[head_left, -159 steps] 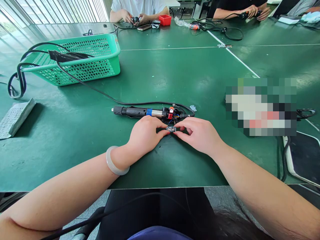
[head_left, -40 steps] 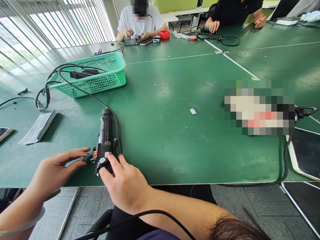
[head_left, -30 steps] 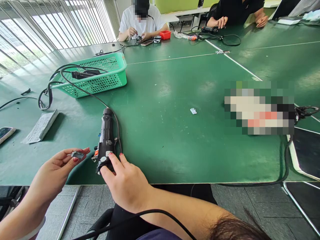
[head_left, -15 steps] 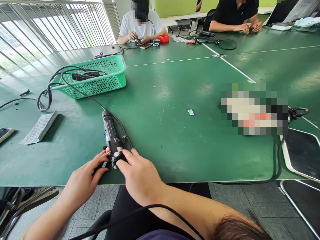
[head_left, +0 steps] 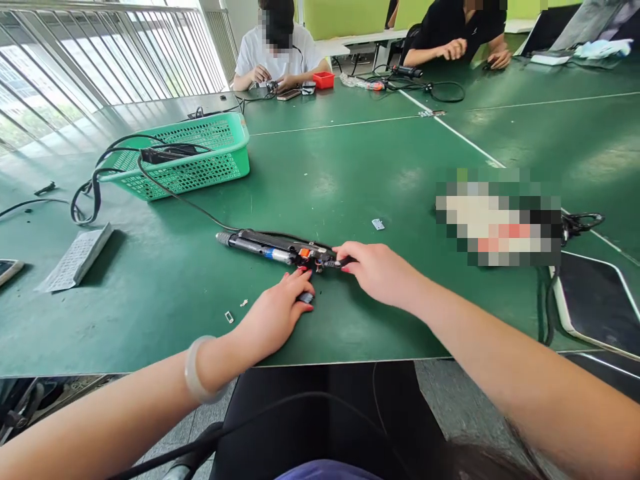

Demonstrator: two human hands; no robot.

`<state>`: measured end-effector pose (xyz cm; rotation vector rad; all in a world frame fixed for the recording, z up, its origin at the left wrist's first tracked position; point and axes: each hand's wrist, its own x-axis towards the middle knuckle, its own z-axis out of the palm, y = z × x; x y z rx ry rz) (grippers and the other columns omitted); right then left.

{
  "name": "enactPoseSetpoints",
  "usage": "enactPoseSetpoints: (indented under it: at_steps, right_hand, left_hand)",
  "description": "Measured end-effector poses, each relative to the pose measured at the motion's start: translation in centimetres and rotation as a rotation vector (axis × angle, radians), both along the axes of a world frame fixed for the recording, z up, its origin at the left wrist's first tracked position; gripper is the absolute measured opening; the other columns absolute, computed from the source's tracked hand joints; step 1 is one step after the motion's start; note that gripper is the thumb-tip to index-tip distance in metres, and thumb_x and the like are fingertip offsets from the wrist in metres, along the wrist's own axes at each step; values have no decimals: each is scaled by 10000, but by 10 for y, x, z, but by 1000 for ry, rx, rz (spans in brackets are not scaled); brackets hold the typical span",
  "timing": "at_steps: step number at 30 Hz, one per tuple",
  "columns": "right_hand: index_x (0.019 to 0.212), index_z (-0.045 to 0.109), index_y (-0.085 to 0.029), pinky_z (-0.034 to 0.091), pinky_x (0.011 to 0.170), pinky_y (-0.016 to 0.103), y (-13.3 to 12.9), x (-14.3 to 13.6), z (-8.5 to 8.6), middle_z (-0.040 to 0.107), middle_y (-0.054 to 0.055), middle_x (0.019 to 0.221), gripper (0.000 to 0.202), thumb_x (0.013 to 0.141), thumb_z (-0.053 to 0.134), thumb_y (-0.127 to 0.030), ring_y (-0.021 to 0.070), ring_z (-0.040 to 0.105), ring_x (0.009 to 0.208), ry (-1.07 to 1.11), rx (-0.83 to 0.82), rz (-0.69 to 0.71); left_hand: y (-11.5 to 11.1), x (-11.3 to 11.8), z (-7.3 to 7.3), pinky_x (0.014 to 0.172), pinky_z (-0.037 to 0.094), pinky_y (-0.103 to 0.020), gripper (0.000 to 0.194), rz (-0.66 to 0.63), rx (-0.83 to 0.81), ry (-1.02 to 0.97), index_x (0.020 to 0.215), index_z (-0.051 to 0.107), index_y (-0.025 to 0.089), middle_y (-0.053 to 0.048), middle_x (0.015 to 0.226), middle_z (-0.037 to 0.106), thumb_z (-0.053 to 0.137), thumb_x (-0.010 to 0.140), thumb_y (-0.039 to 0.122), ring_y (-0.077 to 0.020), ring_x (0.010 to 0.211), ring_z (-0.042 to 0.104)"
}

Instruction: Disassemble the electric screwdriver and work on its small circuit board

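Observation:
A long black cylindrical appliance (head_left: pixel 260 247) with a cord lies nearly crosswise on the green table, its inner side facing me. Orange, blue and silver parts show along it. With fingers and thumb, my right hand (head_left: pixel 383 273) pinches the black part at its right end. Just below the appliance, my left hand (head_left: pixel 275 310) is closed around a small grey piece (head_left: pixel 306 297), partly hidden by the fingers. The left fingertips reach the appliance's lower edge near the orange part. Left of that hand lie a small pale frame-like bit (head_left: pixel 229 317) and a scrap (head_left: pixel 244 303).
A green basket (head_left: pixel 200 183) with black cables stands at the back left. Folded printed paper (head_left: pixel 77 260) lies at left, a white-edged tablet-like device (head_left: pixel 600 300) at right. Beyond a small grey card-like piece (head_left: pixel 377 225), two people sit across the table (head_left: pixel 400 153).
The appliance has turned from pointing away to lying crosswise, exposing its inner side. Both my hands have moved right, the right hand to its end. One person across has raised a hand.

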<state>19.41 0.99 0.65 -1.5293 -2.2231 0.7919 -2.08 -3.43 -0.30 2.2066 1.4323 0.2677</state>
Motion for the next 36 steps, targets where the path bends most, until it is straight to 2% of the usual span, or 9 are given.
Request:
enactPoseSetpoints:
  at_steps: [3,6,9,12,17,23,26,30,36]
  right_hand:
    - [919,603,-228,480,913,372,23,25,4,669,26,1263,162,875,491,-120,207,653,1053,-84,-34,52]
    - [880,611,-247,485,907,388,47,47,2,698,-13,1196,126,851,512,-174,214,655,1029,-133,-31,107]
    - [860,604,-250,486,952,396,64,62,-6,669,-30,1264,104,809,528,-201,209,652,1062,-26,-47,119]
    - [831,569,-250,451,1030,427,70,68,-18,646,-36,1306,60,814,514,-234,208,631,1141,78,-36,118]
    - [840,533,-263,398,1094,473,66,69,-29,626,-42,1336,39,845,495,-270,221,578,1244,91,8,83]
    - [830,520,-266,384,1104,503,63,67,-25,625,-49,1337,44,853,483,-263,232,558,1269,60,-12,63]
    - [834,524,-267,382,1106,502,63,66,-25,628,-53,1332,41,851,486,-263,229,554,1275,74,-22,57]
    - [820,522,-260,400,1090,494,63,65,-26,631,-44,1330,33,840,496,-267,225,594,1220,107,-17,47]
    - [819,523,-262,395,1096,483,63,65,-27,636,-36,1323,24,829,501,-267,227,573,1250,122,-4,55]
  left_hand:
    - [5,28,-2,1213,259,-440,93,-21,8,-65,957,564,191,-119,1489,475,518,899,134,-244,1448,324]
    - [10,48,-3,1217,243,-445,85,-11,-13,-87,965,575,165,-175,1511,426,543,897,124,-265,1465,274]
    - [15,60,-2,1220,223,-446,93,-7,-49,-115,988,581,146,-226,1526,374,559,898,137,-267,1477,231]
    - [12,61,1,1218,217,-455,104,-23,-82,-124,1000,590,146,-245,1538,336,566,900,161,-266,1483,192]
    - [-11,26,9,1212,177,-530,79,-43,-53,-41,954,607,169,-193,1591,236,554,895,174,-294,1495,88]
    - [-44,-48,2,1162,152,-663,137,261,35,34,907,593,210,-116,1607,240,512,906,320,-328,1501,45]
    - [-56,-70,-6,1137,158,-702,200,362,40,38,895,584,221,-111,1594,280,490,911,397,-343,1499,64]
    - [-56,-65,-9,1167,173,-645,187,226,14,52,903,589,215,-123,1601,249,496,909,377,-313,1503,84]
    - [-24,-15,4,1204,172,-551,124,-46,-125,52,935,594,192,-168,1606,195,529,912,294,-270,1499,40]
